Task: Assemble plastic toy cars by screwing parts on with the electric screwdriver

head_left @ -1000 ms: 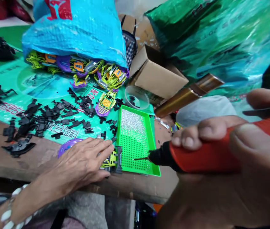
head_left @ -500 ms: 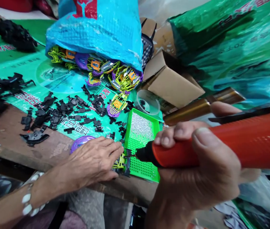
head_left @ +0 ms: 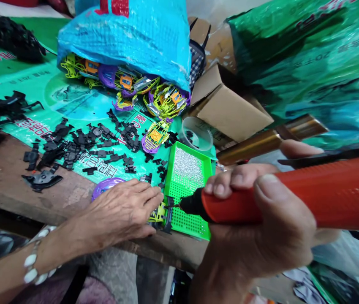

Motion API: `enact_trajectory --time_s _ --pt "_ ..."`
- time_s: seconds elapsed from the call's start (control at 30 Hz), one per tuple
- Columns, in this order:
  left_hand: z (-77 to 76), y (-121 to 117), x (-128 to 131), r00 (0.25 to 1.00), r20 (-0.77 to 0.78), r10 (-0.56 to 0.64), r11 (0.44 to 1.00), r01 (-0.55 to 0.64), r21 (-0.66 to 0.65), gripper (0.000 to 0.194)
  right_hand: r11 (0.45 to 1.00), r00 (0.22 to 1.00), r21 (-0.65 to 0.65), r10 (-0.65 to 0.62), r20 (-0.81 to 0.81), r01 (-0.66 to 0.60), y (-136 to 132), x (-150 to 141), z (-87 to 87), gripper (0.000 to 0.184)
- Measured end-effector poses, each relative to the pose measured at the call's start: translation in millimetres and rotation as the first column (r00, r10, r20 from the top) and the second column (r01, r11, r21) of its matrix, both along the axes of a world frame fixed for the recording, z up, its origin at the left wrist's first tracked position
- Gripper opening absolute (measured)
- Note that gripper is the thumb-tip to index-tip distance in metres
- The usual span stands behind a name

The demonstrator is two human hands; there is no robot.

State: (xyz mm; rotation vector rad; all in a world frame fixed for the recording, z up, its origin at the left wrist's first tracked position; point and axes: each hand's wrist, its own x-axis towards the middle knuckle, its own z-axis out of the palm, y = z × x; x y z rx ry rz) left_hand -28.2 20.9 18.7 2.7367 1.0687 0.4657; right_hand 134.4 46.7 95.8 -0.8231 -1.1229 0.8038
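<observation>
My left hand [head_left: 119, 213] lies closed over a toy car body [head_left: 106, 186], whose purple end and yellow-green frame show on either side of the fingers. A black bumper-like piece [head_left: 168, 219] sits at the frame's right end, against the tray. Wrapped round a red electric screwdriver [head_left: 331, 188], my right hand [head_left: 265, 228] holds it level. Its thin bit points left and reaches the black piece; whether it sits in a screw is too small to tell. Just behind the bit is a green perforated tray [head_left: 192, 221] with small silver screws [head_left: 186, 164] heaped at its far end.
Black plastic parts [head_left: 72, 147] are scattered on the green sheet to the left. A blue sack [head_left: 129, 46] spills toy car bodies at the back. A clear tub [head_left: 200, 137], a cardboard box [head_left: 233, 109] and a brown tape roll [head_left: 262, 139] stand beyond the tray.
The whole view has shifted very slightly. Both hands keep the same hold, and the screwdriver bit stays at the black piece.
</observation>
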Motion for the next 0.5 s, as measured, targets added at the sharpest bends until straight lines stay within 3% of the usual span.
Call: enact_trajectory --time_s 0.27,0.43,0.5 --pt "3.5 1 3 0.999 -0.048 -0.01 0.999 0.012 0.049 0.047 0.945 0.943 0.023 0.324 0.076 -0.327 8 5 -5.8 0.025" --pt "-7.4 1 0 0.998 -0.057 -0.008 0.993 0.015 0.117 0.051 1.0 0.997 -0.005 0.019 0.078 -0.019 3 -1 -8.1 0.039" --pt "-12.7 2 -2 0.998 -0.063 -0.018 0.985 0.028 0.172 0.052 0.997 0.989 -0.013 -0.068 0.132 0.071 -3 7 -2.6 0.03"
